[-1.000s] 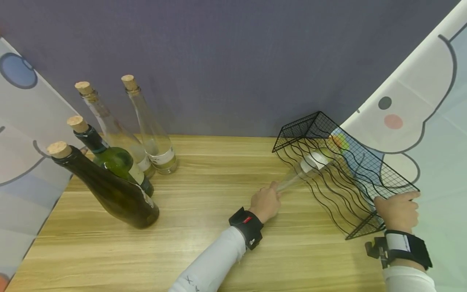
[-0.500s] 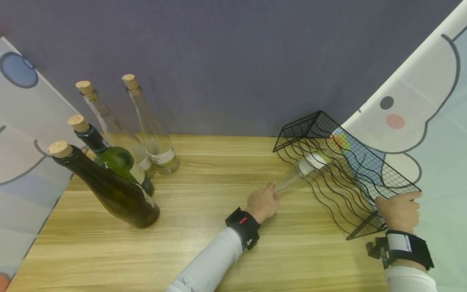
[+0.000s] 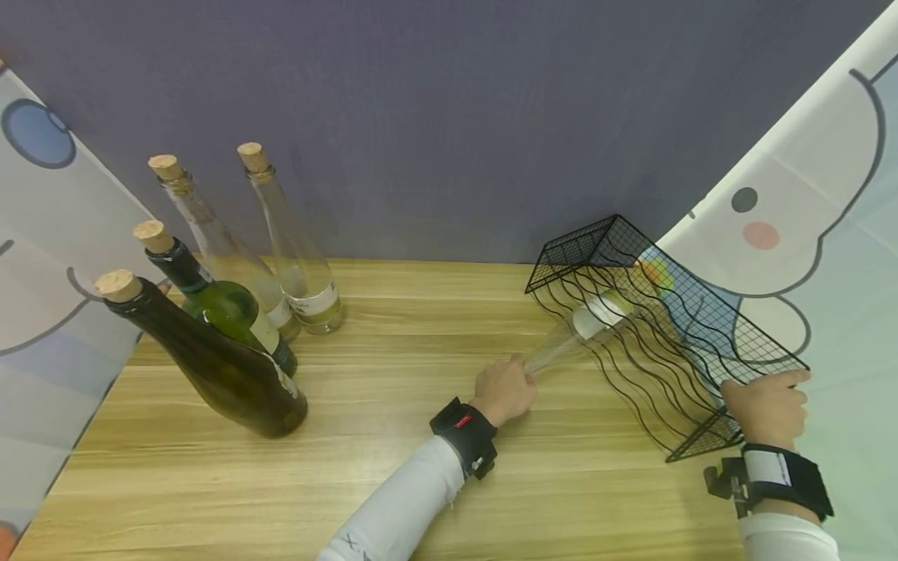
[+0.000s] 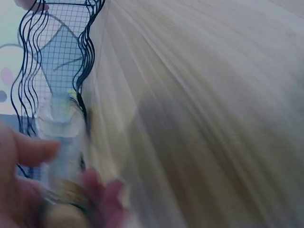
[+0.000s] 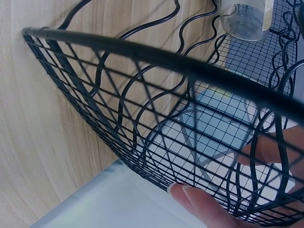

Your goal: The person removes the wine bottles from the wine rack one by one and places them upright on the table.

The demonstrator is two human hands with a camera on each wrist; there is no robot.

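Observation:
In the head view my left hand (image 3: 503,389) grips the neck of a clear glass bottle (image 3: 554,348) with a white label. The bottle slants over the table, its base end among the wavy wires of a black wire wine rack (image 3: 708,440). The left wrist view is blurred, but my thumb and fingers show around the neck, close to the cork (image 4: 66,216). My right hand (image 3: 766,405) holds the rack's near right corner. In the right wrist view, fingertips (image 5: 199,202) touch the mesh end panel, and the bottle's base (image 5: 244,21) is visible inside the rack.
Several corked bottles stand at the left of the wooden table (image 3: 393,499): a dark one (image 3: 210,362), a green one (image 3: 228,308) and two clear ones, including the rear bottle (image 3: 295,257). A grey wall panel (image 3: 421,132) borders the back; printed cloth (image 3: 786,171) borders the right.
My left hand has shifted slightly left, drawing the bottle a little along with it. The right hand and the rack stay in place.

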